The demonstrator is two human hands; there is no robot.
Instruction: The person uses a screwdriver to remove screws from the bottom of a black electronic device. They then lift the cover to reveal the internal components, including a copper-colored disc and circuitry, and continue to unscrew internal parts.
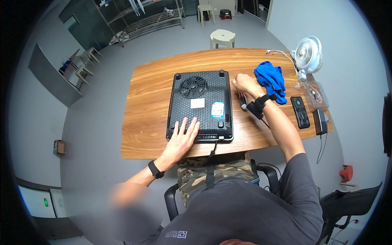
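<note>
Grey shirt (pixel 245 212): nearest the camera, filling the lower edge
Wooden table (pixel 147 102): across the middle, its near edge close to the torso
Black appliance (pixel 192 108): flat on the table, fan grille and feet upward; a sideways push could slide or swing it, as the feet grip nothing
Blue cloth (pixel 270 79): bunched to the appliance's right; a careless sweep could drag it
Left hand (pixel 182 139): fingers spread flat on the appliance's near left part; should it slip, the appliance could shift
Right hand (pixel 246 84): fingers curled near the appliance's right edge; what they pinch, if anything, I cannot tell
Power cord (pixel 212 157): hangs off the near edge toward the lap; shifting knees could tug it
Handled tool (pixel 242 101): lies beside the right wrist; a nudge could roll it
Tiny pale piece (pixel 141 132): at the table's left, easily brushed off and lost
</note>
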